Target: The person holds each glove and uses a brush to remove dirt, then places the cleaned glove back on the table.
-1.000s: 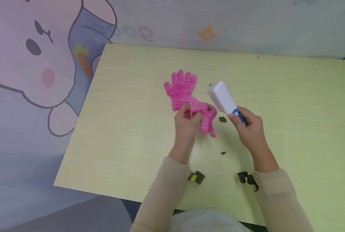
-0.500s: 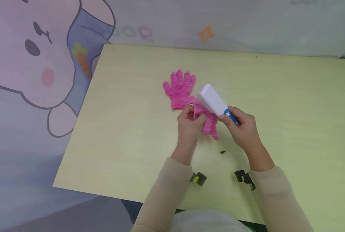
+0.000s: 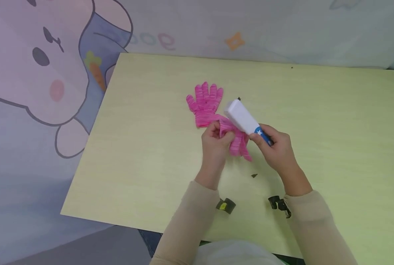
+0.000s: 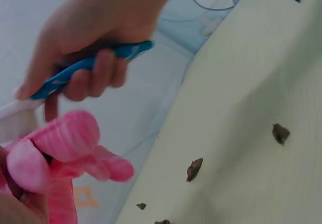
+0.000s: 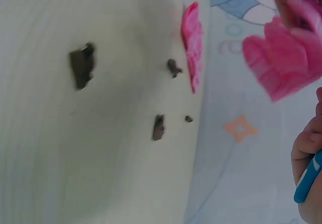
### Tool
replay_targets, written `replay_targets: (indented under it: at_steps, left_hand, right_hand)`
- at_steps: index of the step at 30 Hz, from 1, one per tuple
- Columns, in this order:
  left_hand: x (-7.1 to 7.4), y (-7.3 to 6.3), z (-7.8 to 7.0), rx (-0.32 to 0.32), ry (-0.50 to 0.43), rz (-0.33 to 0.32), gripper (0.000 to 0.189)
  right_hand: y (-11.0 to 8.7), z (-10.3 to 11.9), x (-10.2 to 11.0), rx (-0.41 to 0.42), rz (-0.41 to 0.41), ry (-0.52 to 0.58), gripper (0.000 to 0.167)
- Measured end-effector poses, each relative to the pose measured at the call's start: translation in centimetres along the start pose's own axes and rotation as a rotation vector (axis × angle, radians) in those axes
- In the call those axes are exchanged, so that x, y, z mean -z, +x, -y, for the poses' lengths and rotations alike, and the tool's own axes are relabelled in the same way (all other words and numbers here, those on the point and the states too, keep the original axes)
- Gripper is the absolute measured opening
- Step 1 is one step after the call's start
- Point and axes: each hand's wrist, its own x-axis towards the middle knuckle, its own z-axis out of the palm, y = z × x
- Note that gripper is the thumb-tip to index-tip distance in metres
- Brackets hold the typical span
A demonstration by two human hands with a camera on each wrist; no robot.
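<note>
My left hand (image 3: 215, 147) pinches a knitted pink glove (image 3: 239, 145) by its cuff side, lifted over the table, its fingers hanging down to the right. In my right hand (image 3: 278, 149) is a brush (image 3: 241, 117) with a white head, gripped by its blue star-printed handle (image 4: 75, 73). The brush head overlaps the held glove in the head view, its bristle side turned towards the glove and mostly hidden. A second pink glove (image 3: 205, 103) lies flat just beyond, fingers pointing away, its cuff next to the held one.
Dark brown scraps (image 4: 194, 169) lie scattered on the pale yellow table (image 3: 144, 147), one scrap (image 3: 254, 176) below the hands. Black bands (image 3: 227, 205) show beside the sleeves. A printed cloth backdrop (image 3: 197, 25) borders the table's far and left edges.
The brush has moved left and down onto the held glove, then stayed nearly in place. Brown spots seen on that glove a second ago are now covered. The flat glove has not moved.
</note>
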Motion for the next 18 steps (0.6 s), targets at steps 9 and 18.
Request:
replay_targets:
  at_steps: [9,18]
  left_hand:
    - [0.36,0.09,-0.08,0.026,-0.010,-0.008,0.022]
    - [0.32,-0.02,0.24,-0.008,-0.005,-0.007,0.023]
  right_hand:
    - [-0.17,-0.24,0.07,0.030,-0.036,-0.006,0.036]
    - [-0.29,-0.36,-0.06,0.026,-0.051,0.012,0.025]
